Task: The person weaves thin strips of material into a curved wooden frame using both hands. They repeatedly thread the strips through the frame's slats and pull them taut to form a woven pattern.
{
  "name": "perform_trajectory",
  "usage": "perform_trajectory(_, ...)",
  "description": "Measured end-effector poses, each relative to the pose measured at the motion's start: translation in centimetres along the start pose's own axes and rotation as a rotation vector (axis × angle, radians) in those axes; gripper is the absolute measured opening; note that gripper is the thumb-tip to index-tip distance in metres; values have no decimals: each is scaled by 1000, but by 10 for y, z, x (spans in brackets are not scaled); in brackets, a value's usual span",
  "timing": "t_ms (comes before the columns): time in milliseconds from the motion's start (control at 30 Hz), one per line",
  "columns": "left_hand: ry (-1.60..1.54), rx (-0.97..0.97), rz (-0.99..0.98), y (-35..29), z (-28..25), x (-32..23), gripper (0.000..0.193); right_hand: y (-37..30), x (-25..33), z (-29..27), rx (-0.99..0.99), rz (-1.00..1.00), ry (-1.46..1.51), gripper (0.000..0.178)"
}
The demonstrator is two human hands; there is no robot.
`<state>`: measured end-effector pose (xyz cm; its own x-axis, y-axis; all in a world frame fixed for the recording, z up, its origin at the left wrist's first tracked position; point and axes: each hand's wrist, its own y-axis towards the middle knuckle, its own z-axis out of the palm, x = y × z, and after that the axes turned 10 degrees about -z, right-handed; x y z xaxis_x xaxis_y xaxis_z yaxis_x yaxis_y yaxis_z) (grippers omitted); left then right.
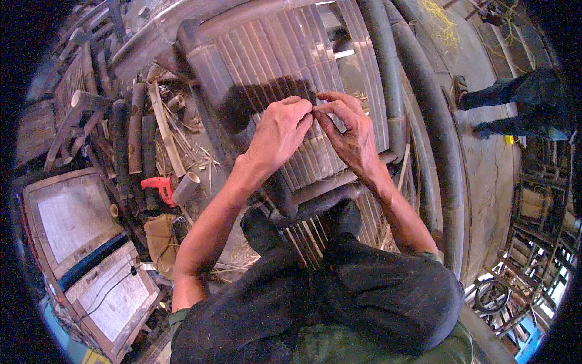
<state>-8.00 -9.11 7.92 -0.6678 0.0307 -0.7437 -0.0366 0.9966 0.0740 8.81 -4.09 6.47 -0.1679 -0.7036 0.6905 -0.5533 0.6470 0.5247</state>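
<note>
Both my hands meet above a slatted bamboo panel [273, 48], set in a frame of thick bamboo poles. My left hand [284, 130] is closed, its thumb and forefinger pinched at the tips. Against those fingertips, my right hand [350, 127] pinches too, its other fingers curled. Something tiny and dark sits between the two pinches, too small to name. Toward the panel's right side, a gap parts some slats, and a loose strip of slats [370, 79] lies beyond it. A dark shadow falls on the slats left of my hands.
Left of the panel lie a red power tool [159, 189], cut bamboo tubes [136, 127] and scattered splints. Two framed white panels [79, 218] stand at lower left. Long dark poles [445, 121] curve along the right. Farther right, another person's legs [515, 103] show near yellow twine [441, 21].
</note>
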Motion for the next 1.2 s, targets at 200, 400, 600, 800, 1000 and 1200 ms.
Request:
perform_trajectory(200, 4, 6, -23, 0, -1, -1, 11, 0, 4, -2, 49, 59, 38, 16)
perform_trajectory(400, -102, -22, -61, -2, 2, -3, 12, -2, 6, 3, -50, 295, 125, 12)
perform_trajectory(600, -248, -74, -123, -6, 8, -1, 14, 4, 15, 1, -76, 378, 121, 13)
perform_trajectory(800, -198, -170, -45, -6, 6, -4, 9, -3, 11, 3, -32, 108, -47, 15)
perform_trajectory(1000, -59, -174, 23, -6, 4, -1, 11, -5, 8, 7, 42, 326, 179, 19)
perform_trajectory(1200, -165, -97, -158, -13, 2, 10, 17, -5, 3, 2, 122, 535, 578, 24)
